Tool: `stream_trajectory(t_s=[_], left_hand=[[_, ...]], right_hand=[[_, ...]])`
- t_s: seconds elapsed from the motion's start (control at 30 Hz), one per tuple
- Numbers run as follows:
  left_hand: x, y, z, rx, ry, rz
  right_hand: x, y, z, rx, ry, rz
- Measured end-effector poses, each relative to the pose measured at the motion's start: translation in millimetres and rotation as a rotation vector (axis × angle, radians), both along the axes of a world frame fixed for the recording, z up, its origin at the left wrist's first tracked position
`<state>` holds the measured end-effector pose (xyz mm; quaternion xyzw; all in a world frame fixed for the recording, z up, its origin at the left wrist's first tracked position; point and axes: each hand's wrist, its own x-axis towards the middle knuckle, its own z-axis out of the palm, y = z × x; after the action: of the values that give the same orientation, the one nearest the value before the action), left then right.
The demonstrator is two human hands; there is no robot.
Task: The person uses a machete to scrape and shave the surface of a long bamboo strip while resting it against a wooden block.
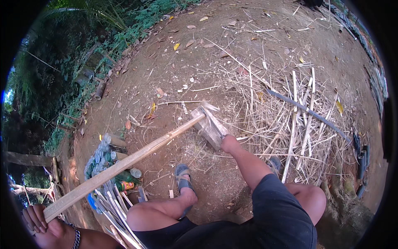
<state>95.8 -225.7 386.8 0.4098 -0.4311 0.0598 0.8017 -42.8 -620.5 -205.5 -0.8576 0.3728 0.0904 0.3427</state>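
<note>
My left hand (38,222), at the lower left with a chain bracelet at the wrist, is closed round the near end of a long pale bamboo slat (128,161). The slat slants up to the right, and its far end lies at a wooden block (213,140) on the ground. In my right hand (230,144) is the handle of a knife, fingers wrapped round it. The knife's dark narrow blade (213,121) points away from me over the block, close to the slat's end. Whether its edge touches the slat, I cannot tell.
A heap of bamboo shavings and strips (286,120) spreads to the right, with a grey pole (309,110) across it. Several bottles (108,155) and a bundle of split strips (118,207) lie at my left. My sandalled foot (183,176) stands near the block.
</note>
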Motion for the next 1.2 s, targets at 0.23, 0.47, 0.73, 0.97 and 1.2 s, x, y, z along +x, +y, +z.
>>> stream_trajectory(t_s=[0.23,0.47,0.73,0.97,1.2], left_hand=[[-23.9,-9.1,-18.0,-0.036,-0.094,-0.104],[-55.4,8.6,-44.1,-0.031,-0.173,-0.143],[-77.4,0.3,-45.7,-0.128,-0.22,-0.177],[-78.9,1.1,-52.2,-0.13,-0.149,-0.097],[-81.0,11.9,-61.0,-0.111,-0.166,-0.122]], right_hand=[[-0.1,49.2,120.3,0.262,-0.204,-0.103],[-14.2,152.7,270.6,0.245,-0.539,0.185],[-15.8,120.6,153.7,0.176,-0.348,-0.068],[-10.1,146.4,232.6,0.249,-0.423,0.046],[-13.3,158.3,277.8,0.12,-0.425,0.315]])
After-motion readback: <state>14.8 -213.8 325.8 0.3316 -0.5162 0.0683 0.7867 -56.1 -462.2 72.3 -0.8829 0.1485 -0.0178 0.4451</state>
